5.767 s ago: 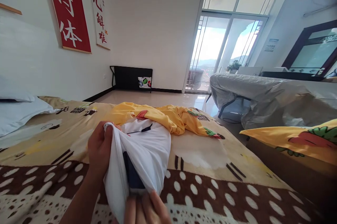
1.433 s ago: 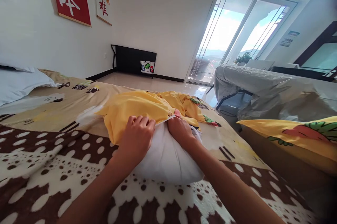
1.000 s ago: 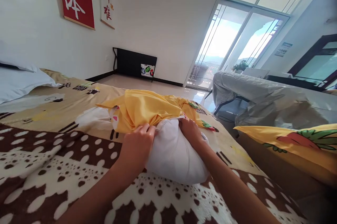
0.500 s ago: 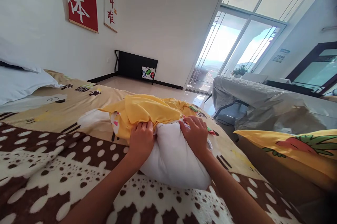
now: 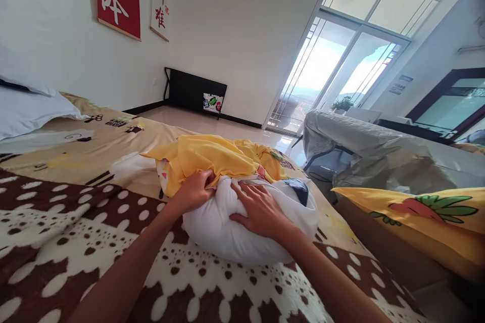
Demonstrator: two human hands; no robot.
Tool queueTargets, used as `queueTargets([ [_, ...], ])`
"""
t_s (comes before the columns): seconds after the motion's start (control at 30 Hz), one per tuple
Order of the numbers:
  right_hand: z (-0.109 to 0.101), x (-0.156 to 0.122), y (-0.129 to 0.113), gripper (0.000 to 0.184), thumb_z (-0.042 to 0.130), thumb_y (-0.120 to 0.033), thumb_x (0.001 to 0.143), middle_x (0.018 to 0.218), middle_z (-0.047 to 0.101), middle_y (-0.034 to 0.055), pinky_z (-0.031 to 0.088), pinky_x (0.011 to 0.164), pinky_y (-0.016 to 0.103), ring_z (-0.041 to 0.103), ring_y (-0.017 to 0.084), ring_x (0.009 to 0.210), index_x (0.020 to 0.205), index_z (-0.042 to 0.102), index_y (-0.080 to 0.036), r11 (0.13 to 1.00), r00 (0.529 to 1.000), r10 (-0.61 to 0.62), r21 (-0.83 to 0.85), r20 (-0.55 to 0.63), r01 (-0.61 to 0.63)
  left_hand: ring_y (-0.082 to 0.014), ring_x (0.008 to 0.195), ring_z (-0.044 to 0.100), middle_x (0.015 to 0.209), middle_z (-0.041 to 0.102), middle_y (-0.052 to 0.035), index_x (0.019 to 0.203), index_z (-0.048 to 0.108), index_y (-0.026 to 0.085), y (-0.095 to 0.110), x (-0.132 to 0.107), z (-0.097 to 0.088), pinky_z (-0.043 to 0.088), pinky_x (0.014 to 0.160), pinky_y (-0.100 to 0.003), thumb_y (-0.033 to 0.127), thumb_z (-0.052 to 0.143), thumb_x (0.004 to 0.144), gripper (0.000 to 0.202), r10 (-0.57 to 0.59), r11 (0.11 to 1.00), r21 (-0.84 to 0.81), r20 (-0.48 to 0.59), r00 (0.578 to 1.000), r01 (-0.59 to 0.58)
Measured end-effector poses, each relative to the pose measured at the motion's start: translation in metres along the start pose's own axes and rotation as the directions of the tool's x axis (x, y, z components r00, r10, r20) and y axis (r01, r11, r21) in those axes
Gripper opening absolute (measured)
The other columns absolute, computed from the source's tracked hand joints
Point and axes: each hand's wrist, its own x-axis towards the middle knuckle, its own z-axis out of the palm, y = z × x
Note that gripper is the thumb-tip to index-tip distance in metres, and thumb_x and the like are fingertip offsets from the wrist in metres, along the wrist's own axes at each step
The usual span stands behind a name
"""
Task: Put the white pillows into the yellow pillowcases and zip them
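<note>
OK, white pillow [image 5: 227,239] sits lower center of frame on the patterned blanket [image 5: 38,242], long axis running roughly left-right, with the bunched yellow fabric cover [image 5: 212,153] just above it in frame, edges meeting along the pillow's far side. Left hand [image 5: 195,189] is the nearer one to that seam, fingers curled on the cover's edge at the pillow's upper-left corner; fingertips hidden, can't tell if white cloth is pinched too. Right hand [image 5: 259,209] lies flat, fingers spread on the pillow top, gripping nothing, its fingertips just short of the yellow.
</note>
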Motion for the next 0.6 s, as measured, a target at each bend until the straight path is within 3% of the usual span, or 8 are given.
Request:
queueTargets([
  [0.07, 0.002, 0.008, 0.003, 0.069, 0.056, -0.047, 0.082, 0.132, 0.049, 0.0162, 0.031, 0.099, 0.044, 0.047, 0.028, 0.119, 0.141, 0.034, -0.018, 1.000, 1.000, 0.020, -0.009, 0.004, -0.020, -0.0143, 0.069, 0.056, 0.075, 0.059, 0.0001, 0.079, 0.050, 0.019, 0.007, -0.005, -0.007, 0.044, 0.065, -0.025, 0.019, 0.048, 0.076, 0.004, 0.047, 0.998, -0.040, -0.127, 0.991, -0.053],
  [0.13, 0.002, 0.014, 0.001, 0.067, 0.057, -0.045, 0.082, 0.129, 0.052, 0.0156, 0.032, 0.098, 0.043, 0.048, 0.028, 0.116, 0.139, 0.036, -0.018, 0.999, 1.000, 0.025, -0.028, -0.002, -0.025, -0.0147, 0.077, 0.057, 0.082, 0.060, -0.0020, 0.087, 0.052, 0.018, 0.021, -0.014, -0.008, 0.045, 0.072, -0.026, 0.017, 0.044, 0.080, 0.011, 0.135, 0.991, 0.051, -0.330, 0.934, -0.125],
  [0.17, 0.000, 0.016, -0.002, 0.066, 0.057, -0.044, 0.081, 0.127, 0.053, 0.0153, 0.032, 0.098, 0.043, 0.049, 0.027, 0.115, 0.139, 0.036, -0.018, 0.999, 1.000, 0.019, -0.037, -0.006, -0.019, -0.0155, 0.080, 0.058, 0.085, 0.060, -0.0032, 0.090, 0.053, 0.018, 0.028, -0.018, -0.007, 0.045, 0.074, -0.026, 0.016, 0.042, 0.082, 0.014, 0.180, 0.981, 0.139, -0.366, 0.913, -0.138],
  [0.23, -0.003, 0.017, -0.008, 0.065, 0.057, -0.042, 0.081, 0.124, 0.054, 0.0146, 0.033, 0.097, 0.043, 0.050, 0.026, 0.112, 0.138, 0.037, -0.019, 0.999, 1.000, -0.014, -0.052, -0.015, 0.014, -0.0183, 0.079, 0.060, 0.086, 0.062, -0.0047, 0.092, 0.055, 0.018, 0.039, -0.024, -0.004, 0.044, 0.069, -0.028, 0.017, 0.040, 0.086, 0.017, 0.196, 0.936, 0.337, -0.273, 0.942, -0.097],
  [0.33, -0.005, 0.010, -0.016, 0.059, 0.057, -0.043, 0.081, 0.126, 0.052, 0.0145, 0.032, 0.098, 0.044, 0.047, 0.027, 0.115, 0.134, 0.042, -0.020, 0.993, 0.995, -0.097, -0.074, -0.032, 0.094, -0.0212, 0.074, 0.063, 0.083, 0.064, -0.0064, 0.092, 0.058, 0.017, 0.037, -0.022, -0.001, 0.042, 0.061, -0.029, 0.020, 0.036, 0.090, 0.022, 0.048, 0.848, 0.529, -0.137, 0.989, 0.032],
  [0.4, -0.003, 0.002, -0.020, 0.055, 0.057, -0.045, 0.082, 0.131, 0.048, 0.0157, 0.030, 0.100, 0.046, 0.043, 0.029, 0.119, 0.129, 0.046, -0.020, 0.987, 0.990, -0.134, -0.091, -0.054, 0.129, -0.0213, 0.078, 0.063, 0.086, 0.065, -0.0072, 0.093, 0.059, 0.017, 0.026, -0.016, 0.000, 0.043, 0.065, -0.029, 0.027, 0.036, 0.092, 0.025, 0.017, 0.851, 0.523, -0.120, 0.993, 0.049],
  [0.5, 0.004, -0.008, -0.026, 0.048, 0.058, -0.041, 0.081, 0.135, 0.045, 0.0178, 0.027, 0.103, 0.047, 0.039, 0.030, 0.124, 0.122, 0.051, -0.018, 0.983, 0.984, -0.156, -0.111, -0.082, 0.147, -0.0221, 0.091, 0.061, 0.097, 0.066, -0.0080, 0.103, 0.061, 0.018, 0.011, -0.010, 0.002, 0.044, 0.078, -0.031, 0.040, 0.049, 0.087, 0.030, 0.059, 0.887, 0.461, -0.051, 0.997, -0.029],
  [0.6, 0.011, -0.012, -0.031, 0.044, 0.059, -0.037, 0.079, 0.134, 0.046, 0.0192, 0.026, 0.104, 0.048, 0.039, 0.031, 0.124, 0.118, 0.053, -0.016, 0.979, 0.979, -0.176, -0.122, -0.100, 0.164, -0.0252, 0.098, 0.059, 0.101, 0.065, -0.0099, 0.108, 0.060, 0.017, 0.009, -0.011, 0.008, 0.044, 0.083, -0.034, 0.029, 0.051, 0.085, 0.028, 0.088, 0.837, 0.544, -0.029, 0.996, -0.058],
])
